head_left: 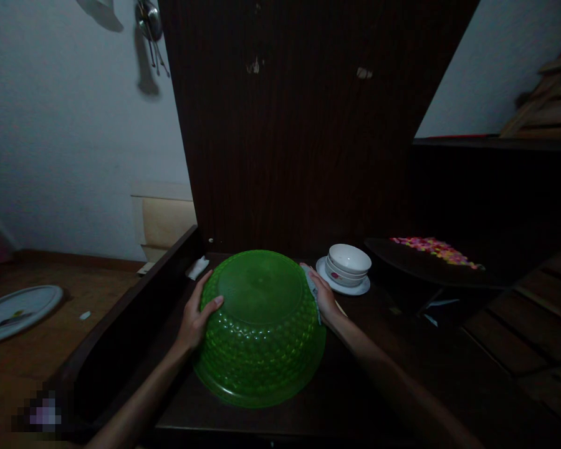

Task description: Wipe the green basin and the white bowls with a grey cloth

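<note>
A green translucent plastic basin (262, 337) with a dimpled side is turned upside down, its flat base facing up, above a dark wooden surface. My left hand (197, 312) grips its left side, thumb lying on the outer wall. On the opposite side, my right hand (325, 293) presses a light grey-blue cloth (310, 284) against the basin's wall. Part of the cloth is hidden under my fingers. Just right of that hand, stacked white bowls (350, 259) sit on a white plate (362, 288).
A crumpled white tissue (197, 268) lies at the back left, beside a raised dark wooden side board (135, 312). A tall dark panel (290, 137) stands behind. Pink and yellow small pieces (437, 251) lie on a dark ledge to the right. A round white lid-like object (23, 312) rests on the floor.
</note>
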Tool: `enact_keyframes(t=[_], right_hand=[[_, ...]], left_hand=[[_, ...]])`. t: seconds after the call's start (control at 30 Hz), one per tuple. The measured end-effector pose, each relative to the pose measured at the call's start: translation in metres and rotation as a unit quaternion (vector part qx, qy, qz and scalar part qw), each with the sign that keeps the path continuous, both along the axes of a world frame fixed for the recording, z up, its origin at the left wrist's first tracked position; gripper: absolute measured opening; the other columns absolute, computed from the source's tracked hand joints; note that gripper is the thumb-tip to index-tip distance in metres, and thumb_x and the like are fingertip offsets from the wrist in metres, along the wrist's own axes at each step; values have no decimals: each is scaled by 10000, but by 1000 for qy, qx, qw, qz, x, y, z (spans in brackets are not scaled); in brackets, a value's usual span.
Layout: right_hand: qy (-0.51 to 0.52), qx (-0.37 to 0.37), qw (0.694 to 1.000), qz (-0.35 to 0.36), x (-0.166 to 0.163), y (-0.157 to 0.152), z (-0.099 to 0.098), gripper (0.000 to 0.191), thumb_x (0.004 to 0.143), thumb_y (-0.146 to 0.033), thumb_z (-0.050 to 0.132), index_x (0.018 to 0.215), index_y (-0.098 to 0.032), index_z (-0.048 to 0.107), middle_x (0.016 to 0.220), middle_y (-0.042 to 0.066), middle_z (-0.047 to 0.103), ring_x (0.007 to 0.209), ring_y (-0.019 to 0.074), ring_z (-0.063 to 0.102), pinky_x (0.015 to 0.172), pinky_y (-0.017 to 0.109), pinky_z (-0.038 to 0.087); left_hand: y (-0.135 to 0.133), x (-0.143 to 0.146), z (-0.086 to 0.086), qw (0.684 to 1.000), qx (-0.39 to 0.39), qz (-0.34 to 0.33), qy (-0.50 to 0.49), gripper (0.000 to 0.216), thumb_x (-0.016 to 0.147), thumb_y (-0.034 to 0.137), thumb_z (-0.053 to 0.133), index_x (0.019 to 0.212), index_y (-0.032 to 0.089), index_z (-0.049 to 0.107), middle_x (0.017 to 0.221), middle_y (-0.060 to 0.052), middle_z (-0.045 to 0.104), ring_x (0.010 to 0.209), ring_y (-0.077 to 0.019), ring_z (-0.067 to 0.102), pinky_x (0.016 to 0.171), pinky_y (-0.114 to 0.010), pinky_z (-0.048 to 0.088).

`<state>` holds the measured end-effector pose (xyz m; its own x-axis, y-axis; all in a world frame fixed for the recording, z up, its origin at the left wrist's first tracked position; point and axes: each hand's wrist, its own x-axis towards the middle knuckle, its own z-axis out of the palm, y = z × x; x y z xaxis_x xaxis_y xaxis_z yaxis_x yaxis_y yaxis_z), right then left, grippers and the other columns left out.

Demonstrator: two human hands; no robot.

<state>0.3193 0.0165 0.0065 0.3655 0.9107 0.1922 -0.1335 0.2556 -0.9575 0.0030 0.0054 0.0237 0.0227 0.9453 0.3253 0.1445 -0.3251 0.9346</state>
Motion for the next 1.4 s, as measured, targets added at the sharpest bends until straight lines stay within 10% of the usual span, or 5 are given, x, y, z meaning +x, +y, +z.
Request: enact_keyframes(t=[0.3, 0.63, 0.93, 1.4], right_hand=[[-41, 12, 997, -58, -11, -35, 0, 544, 745, -642, 699, 1094, -230, 757, 1310, 95, 686, 1333, 307, 523, 1168, 469, 314], [-87, 15, 985, -147, -8, -39, -1, 372, 736, -609, 688, 778, -248, 609, 744, 12, 658, 717, 200, 596, 701, 341, 482], [-167, 58, 967, -183, -40, -87, 0, 225, 887, -475, 597, 859, -253, 568, 853, 15, 570, 833, 209, 553, 809, 372, 450], [-601, 328, 727, -47, -129, -129, 25, 161, 965, -115, 477, 941, -196, 614, 788, 54, 644, 711, 211, 555, 648, 368, 445]], left_hand=[[-1, 0, 1, 1000, -7, 12, 11, 837, 799, 612, 621, 1490, 173, 450, 1519, -129, 509, 1376, -369, 488, 1162, -496, 364], [1, -2, -3, 1000, -16, 22, 7, 914, 783, 638, 643, 1532, 169, 409, 1589, -125, 421, 1437, -367, 415, 1208, -491, 285], [-2, -8, -3, 1000, -16, -1, 15, 898, 782, 650, 637, 1501, 142, 458, 1521, -148, 511, 1379, -379, 486, 1184, -517, 319], [23, -5, 11, 999, -8, -33, 38, 860, 747, 646, 629, 1440, 144, 540, 1508, -142, 528, 1416, -380, 444, 1202, -529, 281]])
